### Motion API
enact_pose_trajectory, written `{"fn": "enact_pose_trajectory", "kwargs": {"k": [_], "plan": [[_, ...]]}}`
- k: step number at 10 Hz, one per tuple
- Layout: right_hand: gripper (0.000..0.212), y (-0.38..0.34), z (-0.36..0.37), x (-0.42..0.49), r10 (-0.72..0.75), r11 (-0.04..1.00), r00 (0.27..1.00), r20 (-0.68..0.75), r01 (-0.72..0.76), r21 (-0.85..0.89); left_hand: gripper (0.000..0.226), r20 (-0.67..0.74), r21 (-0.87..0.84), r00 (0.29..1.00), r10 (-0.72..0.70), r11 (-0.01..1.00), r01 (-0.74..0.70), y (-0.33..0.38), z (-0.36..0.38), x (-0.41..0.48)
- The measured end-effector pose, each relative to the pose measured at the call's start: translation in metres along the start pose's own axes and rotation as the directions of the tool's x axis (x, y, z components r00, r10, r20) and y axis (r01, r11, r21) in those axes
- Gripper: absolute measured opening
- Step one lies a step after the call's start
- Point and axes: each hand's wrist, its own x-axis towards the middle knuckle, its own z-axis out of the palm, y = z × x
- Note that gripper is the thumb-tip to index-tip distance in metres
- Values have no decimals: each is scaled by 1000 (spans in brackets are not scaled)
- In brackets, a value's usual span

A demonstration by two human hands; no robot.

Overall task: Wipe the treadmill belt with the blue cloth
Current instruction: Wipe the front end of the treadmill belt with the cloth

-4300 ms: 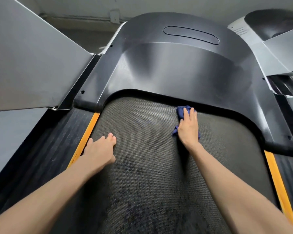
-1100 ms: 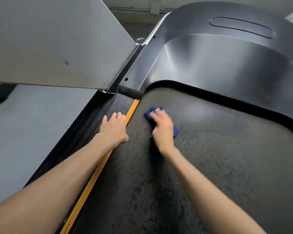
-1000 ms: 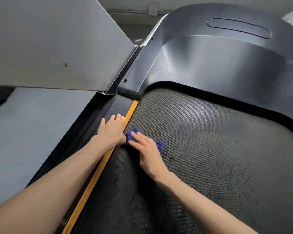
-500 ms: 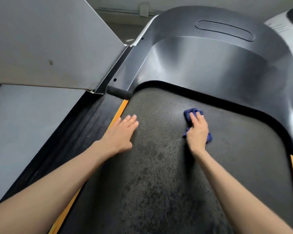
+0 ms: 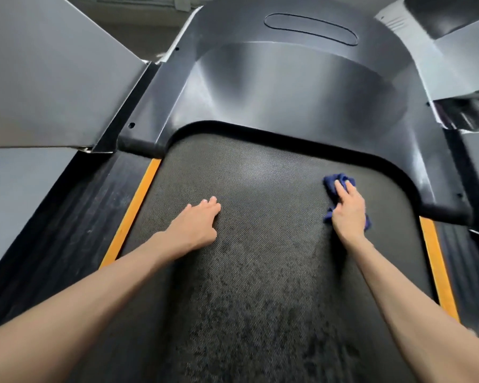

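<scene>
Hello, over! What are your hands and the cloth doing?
Right hand pressing blue cloth on belt. Left hand flat, empty. Nothing in the way.

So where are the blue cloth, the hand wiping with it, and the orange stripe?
blue cloth (image 5: pixel 338 180): head view, bunched part beyond the fingers.
right hand (image 5: pixel 349 214): head view, back of hand.
orange stripe (image 5: pixel 133 211): head view, left stripe, mid-length.

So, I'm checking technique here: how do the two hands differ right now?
The right hand presses the crumpled blue cloth near the dark textured treadmill belt's right edge; the left hand lies bare and flat, left of centre. Both rest palm-down on the belt.
</scene>
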Motion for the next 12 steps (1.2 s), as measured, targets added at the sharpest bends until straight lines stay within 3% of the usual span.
{"fn": "enact_pose_trajectory", "kwargs": {"k": [1,2,3,4,5,6,7,8,9,10,11,12], "plan": [[58,-35,30,-46,-282,959,950,133,283,10,38,-91,151,994,-56,986,69,17,-8,4],[61,-42,32,-96,-627,759,701,340,647,67,29,-152,187,982,-109,973,136,29,-14,10],[60,-1,2,-64,-709,646,595,378,763,11,24,-152,187,980,-132,969,159,31,-15,14],[65,44,-22,-7,-316,940,936,153,331,-79,21,-144,200,980,-136,966,163,33,-13,13],[52,32,-23,24,159,981,985,-65,-165,-103,22,-155,266,981,-118,951,157,35,-12,15],[39,-34,7,15,171,980,983,-69,-177,-92,22,-135,346,987,-85,929,128,39,-11,21],[52,-63,48,-19,-395,915,906,149,403,-25,22,-123,384,990,-68,917,111,41,-11,25],[74,-21,28,11,-502,849,827,254,527,-36,24,-125,360,989,-82,925,123,38,-13,27],[74,21,-2,45,-60,985,998,-6,58,-161,24,-115,292,986,-123,944,152,34,-11,26],[51,-5,5,63,251,966,968,9,-251,64,22,-116,264,980,-164,946,190,34,-11,25],[38,-65,52,51,-555,499,819,-144,466,731,13,-98,255,979,-176,947,196,39,-10,24],[61,-118,87,21,-457,890,879,138,453,58,21,-85,262,978,-189,943,205,39,-9,23]]}}
